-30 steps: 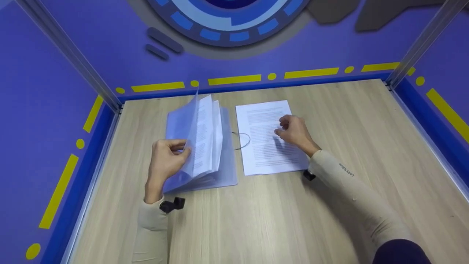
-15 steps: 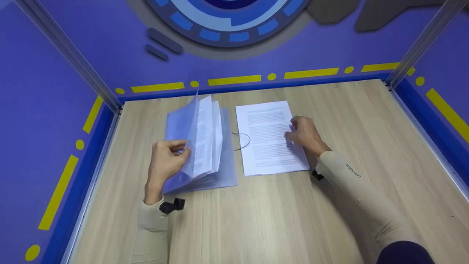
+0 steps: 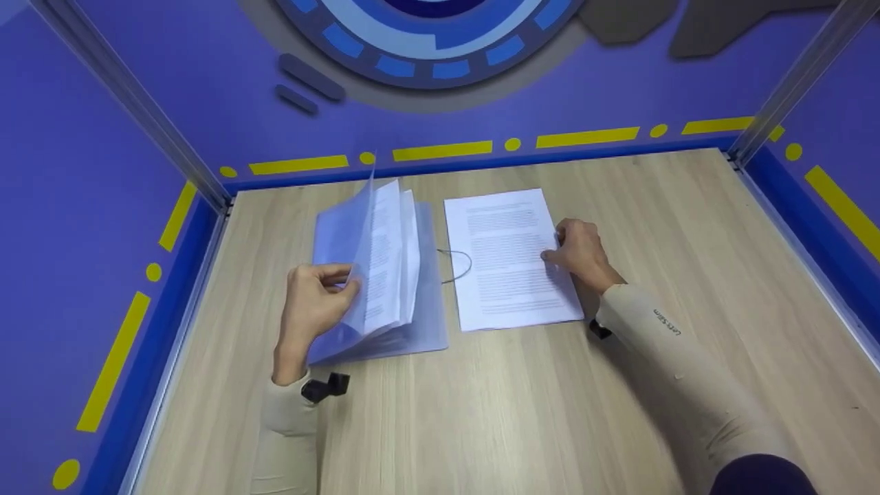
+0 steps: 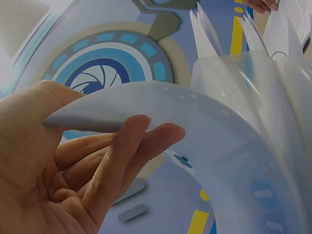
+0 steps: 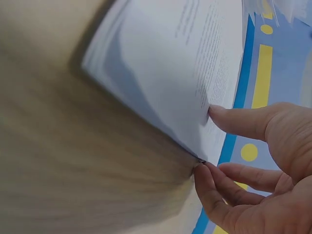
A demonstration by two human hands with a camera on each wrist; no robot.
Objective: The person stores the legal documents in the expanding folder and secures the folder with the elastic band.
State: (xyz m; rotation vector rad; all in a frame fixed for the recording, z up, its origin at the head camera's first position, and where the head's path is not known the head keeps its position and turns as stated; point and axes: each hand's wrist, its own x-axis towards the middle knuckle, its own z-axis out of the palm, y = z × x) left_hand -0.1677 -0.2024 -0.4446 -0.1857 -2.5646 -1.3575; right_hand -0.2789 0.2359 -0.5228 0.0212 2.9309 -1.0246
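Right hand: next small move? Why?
I'd probably use the right hand to lift the edge of the paper stack slightly: the thumb is over the printed top page, the fingertips are at the edge, and the left hand holds the folder cover up.

Only one legible mark: "LetsSlim" (image 3: 666,322), dark print along my right sleeve (image 3: 694,392), small, so spelling's uncertain. Stack (image 3: 509,265) under my right hand (image 3: 584,254): dense printed lines, too fine to read. Folder (image 3: 430,309) sheets (image 3: 385,254): likewise.
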